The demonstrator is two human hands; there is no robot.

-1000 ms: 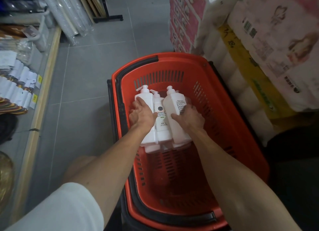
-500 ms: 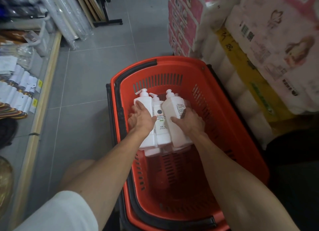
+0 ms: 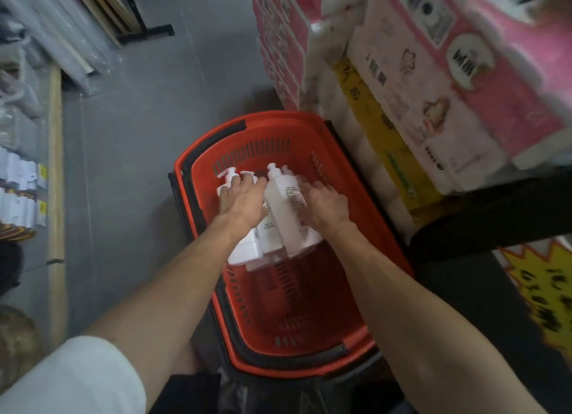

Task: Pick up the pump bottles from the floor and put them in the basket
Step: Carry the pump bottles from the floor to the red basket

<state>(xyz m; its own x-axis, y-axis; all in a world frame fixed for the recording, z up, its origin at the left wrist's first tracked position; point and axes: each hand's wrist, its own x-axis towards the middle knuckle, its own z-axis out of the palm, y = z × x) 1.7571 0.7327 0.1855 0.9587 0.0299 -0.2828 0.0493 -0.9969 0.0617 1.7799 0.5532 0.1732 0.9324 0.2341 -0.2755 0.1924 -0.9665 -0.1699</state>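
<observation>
Several white pump bottles lie side by side in the far half of a red plastic basket (image 3: 312, 129), pump heads pointing away from me. My left hand (image 3: 244, 203) rests flat on the left bottle (image 3: 244, 251) and the middle bottle (image 3: 270, 238), fingers stretched toward the pumps. My right hand (image 3: 325, 203) lies with spread, blurred fingers against the right side of the labelled right bottle (image 3: 286, 206). Both forearms reach in from the near side.
The basket stands on a grey tiled floor (image 3: 123, 135). Stacked pink and yellow tissue-roll packs (image 3: 433, 88) press close on its right. A low shelf with a wooden edge (image 3: 55, 197) and small goods runs along the left. A black rack foot (image 3: 145, 33) stands far back.
Both hands have loosened from gripping the bottles to lying with straight fingers on and beside them. The bottles have settled lower in the basket, and my view has risen and tilted.
</observation>
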